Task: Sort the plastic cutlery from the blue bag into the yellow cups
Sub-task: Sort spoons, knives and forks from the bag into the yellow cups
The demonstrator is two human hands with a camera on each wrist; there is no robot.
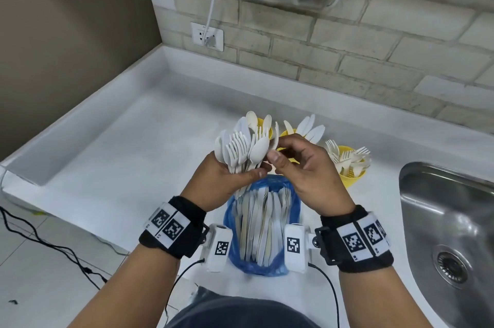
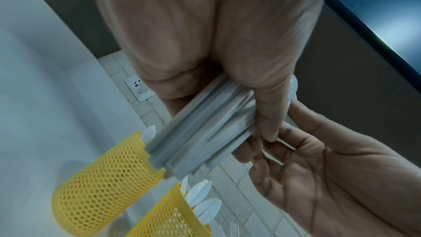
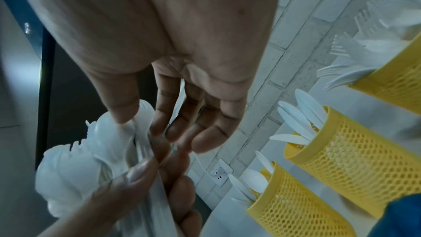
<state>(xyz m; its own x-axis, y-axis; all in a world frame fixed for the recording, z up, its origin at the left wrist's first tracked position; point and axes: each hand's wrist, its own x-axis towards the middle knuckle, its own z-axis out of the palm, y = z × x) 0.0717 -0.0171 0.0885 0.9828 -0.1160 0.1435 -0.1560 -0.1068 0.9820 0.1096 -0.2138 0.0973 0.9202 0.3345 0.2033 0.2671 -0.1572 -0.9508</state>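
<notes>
Above the white surface point(image 1: 112, 146), the left hand point(image 1: 227, 180) grips a cutlery bundle point(image 1: 246, 146) (mixed spoons, forks, knives) while the right hand point(image 1: 304, 167) pinches one spoon point(image 1: 259, 151).

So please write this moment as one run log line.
left hand: grips cutlery bundle | right hand: picks at bundle | bag: still holds cutlery

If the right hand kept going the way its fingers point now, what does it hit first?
The right hand points left at the cutlery bundle gripped by the left hand. Its fingertips already seem to reach a piece there, so the bundle comes first.
</notes>
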